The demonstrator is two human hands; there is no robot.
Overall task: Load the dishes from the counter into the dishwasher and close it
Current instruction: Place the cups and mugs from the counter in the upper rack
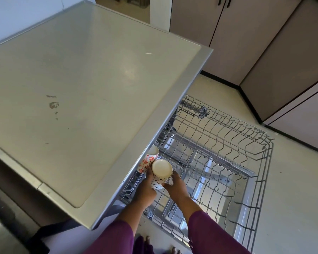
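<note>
**Both hands on the upturned cup**

Your left hand and right hand hold the black-flowered cup base up, fingers curled round its sides. It sits over the pulled-out rack, near the counter edge. A red-flowered cup lies tilted just beside it.

Open from above across the middle and right of the pulled-out wire rack; only rows of upright tines to thread between. Crowded at the near left corner: red-flowered cup tilted under the counter edge, just beside a dotted cup gripped by left hand and right hand. Overhung along the left by that edge, leaving no straight drop there. Underneath, perhaps a lower rack, hard to tell through wires. Open floor rightward up to the cabinets.
</note>
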